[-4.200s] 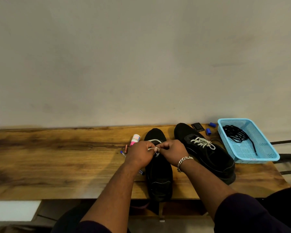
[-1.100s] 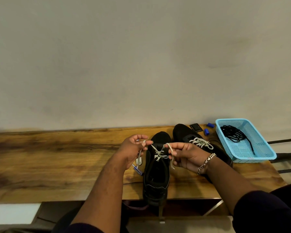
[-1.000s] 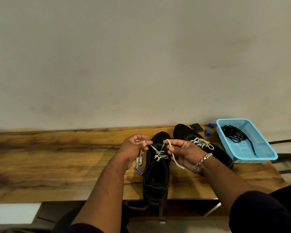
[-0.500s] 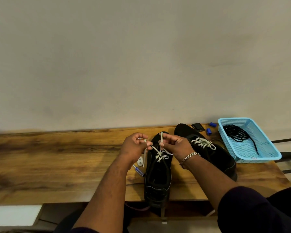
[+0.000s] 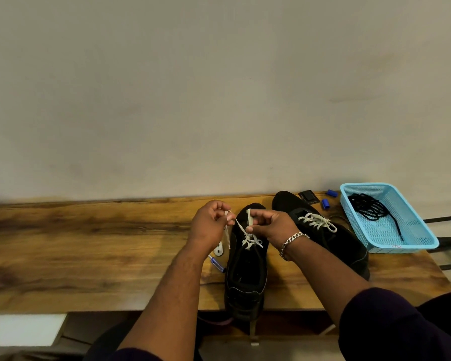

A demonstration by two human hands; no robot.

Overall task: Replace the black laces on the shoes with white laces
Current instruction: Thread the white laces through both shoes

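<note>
White lace being tied on the near shoe at the bench's front edge.

The left hand [image 5: 211, 227] pinches one white lace [image 5: 238, 225] end, the right hand [image 5: 267, 225] a loop; even tension should be kept over the near shoe [image 5: 246, 272].

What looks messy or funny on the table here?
Nothing is spilled or broken. The near shoe pokes its heel past the table edge. One black lace lies tangled in the blue basket. Small blue caps lie loose by the far shoe, whose white lace is already tied.
</note>
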